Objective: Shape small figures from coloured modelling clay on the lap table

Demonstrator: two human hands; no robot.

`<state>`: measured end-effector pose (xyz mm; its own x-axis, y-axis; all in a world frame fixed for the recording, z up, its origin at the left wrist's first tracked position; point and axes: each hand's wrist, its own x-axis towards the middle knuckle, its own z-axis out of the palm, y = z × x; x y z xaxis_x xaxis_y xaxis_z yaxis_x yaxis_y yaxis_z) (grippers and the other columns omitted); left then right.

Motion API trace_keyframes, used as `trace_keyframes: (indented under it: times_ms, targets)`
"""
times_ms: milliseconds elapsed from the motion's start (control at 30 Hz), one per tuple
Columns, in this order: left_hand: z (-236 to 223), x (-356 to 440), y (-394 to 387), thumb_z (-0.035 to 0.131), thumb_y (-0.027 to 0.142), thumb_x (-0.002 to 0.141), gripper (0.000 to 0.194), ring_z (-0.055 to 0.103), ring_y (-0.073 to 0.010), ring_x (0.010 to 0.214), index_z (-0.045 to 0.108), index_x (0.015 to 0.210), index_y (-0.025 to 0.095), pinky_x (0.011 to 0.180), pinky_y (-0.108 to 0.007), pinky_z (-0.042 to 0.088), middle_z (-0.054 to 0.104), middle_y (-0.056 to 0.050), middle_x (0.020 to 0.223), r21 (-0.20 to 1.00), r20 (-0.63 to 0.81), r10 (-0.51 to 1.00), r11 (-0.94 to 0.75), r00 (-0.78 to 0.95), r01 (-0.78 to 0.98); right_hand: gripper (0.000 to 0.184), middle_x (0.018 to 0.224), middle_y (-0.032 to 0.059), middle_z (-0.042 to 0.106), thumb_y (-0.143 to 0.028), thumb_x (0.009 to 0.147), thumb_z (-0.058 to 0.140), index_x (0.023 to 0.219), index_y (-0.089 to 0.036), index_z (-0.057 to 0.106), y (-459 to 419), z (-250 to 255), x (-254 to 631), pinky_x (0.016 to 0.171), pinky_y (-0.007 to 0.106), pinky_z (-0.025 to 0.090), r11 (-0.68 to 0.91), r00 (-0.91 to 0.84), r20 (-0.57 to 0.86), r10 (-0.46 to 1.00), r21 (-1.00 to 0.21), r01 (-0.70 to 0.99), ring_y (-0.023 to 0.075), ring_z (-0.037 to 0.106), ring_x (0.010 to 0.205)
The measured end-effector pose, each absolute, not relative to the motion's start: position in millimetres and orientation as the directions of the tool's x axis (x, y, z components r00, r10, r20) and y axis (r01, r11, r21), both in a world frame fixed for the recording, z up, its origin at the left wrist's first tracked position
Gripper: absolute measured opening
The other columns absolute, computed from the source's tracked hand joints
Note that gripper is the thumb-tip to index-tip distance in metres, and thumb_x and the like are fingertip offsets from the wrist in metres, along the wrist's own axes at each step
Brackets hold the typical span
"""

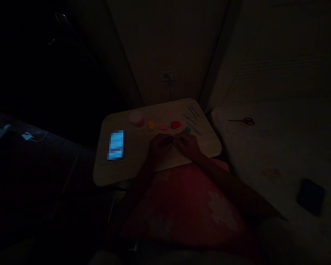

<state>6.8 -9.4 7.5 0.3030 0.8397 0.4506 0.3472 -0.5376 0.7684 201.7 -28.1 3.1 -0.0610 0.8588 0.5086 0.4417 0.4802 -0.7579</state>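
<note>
The left hand (160,145) is curled in, its fingers and thumb pinching a small dark lump (169,140) on the side facing the right hand (188,144). The right hand is bent inward with its fingertips right at that lump; the light is too dim to tell whether it grips anything. Both hands are over the near half of a small wooden table (135,162) with rounded corners.

Just beyond the right hand's knuckles lies a green lump (187,130), with a blue stick (194,129) slanting past it on the right. Farther out, beyond the right hand, are several thin sticks (193,112). Ahead of the gap between the hands is a red lump (175,124); a flat pink lump (163,127) lies straight ahead of the left hand, and an orange lump (151,125) ahead and slightly left of it. A pale round tub (137,119) stands farther left. Well to the left of the left hand lies a lit phone (116,145), its screen blurred. Well apart from the right hand, off the table to the right, is a pair of scissors (241,121), on a pale surface (253,147).
</note>
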Motion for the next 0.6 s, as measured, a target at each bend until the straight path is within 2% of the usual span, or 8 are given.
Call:
trace_keyframes:
  times_ms: [233,400,500,600]
  targets:
    - [4.3,5.1,-7.5,0.079,0.030,0.084,0.030,0.072,-0.0230,0.100,0.077,0.113,0.021,0.094,-0.039,0.059,0.077,-0.009,0.108,0.772,0.421,0.845,-0.524,0.329,0.359,0.016,0.082,0.0053,0.076,-0.035,0.091,0.071,0.088,-0.021,0.076,-25.5,1.4,202.6,0.069,0.031,0.049,0.434,-0.065,0.449,0.891,-0.803,0.408,0.0195,0.067,0.073]
    - [4.9,8.6,-10.3,0.078,0.042,0.085,0.035,0.074,-0.0238,0.100,0.074,0.112,0.019,0.092,-0.038,0.060,0.078,-0.010,0.111,0.878,0.334,0.906,-0.400,0.260,0.264,0.019,0.082,0.0036,0.075,-0.038,0.091,0.068,0.093,-0.021,0.074,-26.3,4.7,202.0,0.067,0.030,0.049,0.355,-0.002,0.379,0.925,-0.865,0.355,0.0187,0.065,0.073]
    - [5.8,9.7,-11.5,0.065,0.054,0.094,0.043,0.075,-0.0205,0.086,0.070,0.120,0.019,0.086,-0.035,0.061,0.079,-0.009,0.110,0.948,0.252,0.949,-0.281,0.192,0.147,0.026,0.083,0.0040,0.073,-0.043,0.098,0.058,0.096,-0.021,0.071,-25.9,4.6,202.8,0.068,0.031,0.049,0.315,0.069,0.351,0.934,-0.898,0.307,0.0190,0.064,0.075]
    - [4.7,8.9,-10.5,0.053,0.065,0.098,0.053,0.073,-0.0199,0.075,0.070,0.119,0.020,0.080,-0.035,0.061,0.080,-0.007,0.098,0.964,0.221,0.959,-0.242,0.178,0.109,0.028,0.085,0.0043,0.072,-0.047,0.097,0.059,0.099,-0.021,0.069,-25.7,3.6,202.3,0.069,0.032,0.050,0.338,0.027,0.359,0.933,-0.900,0.274,0.0196,0.063,0.076]
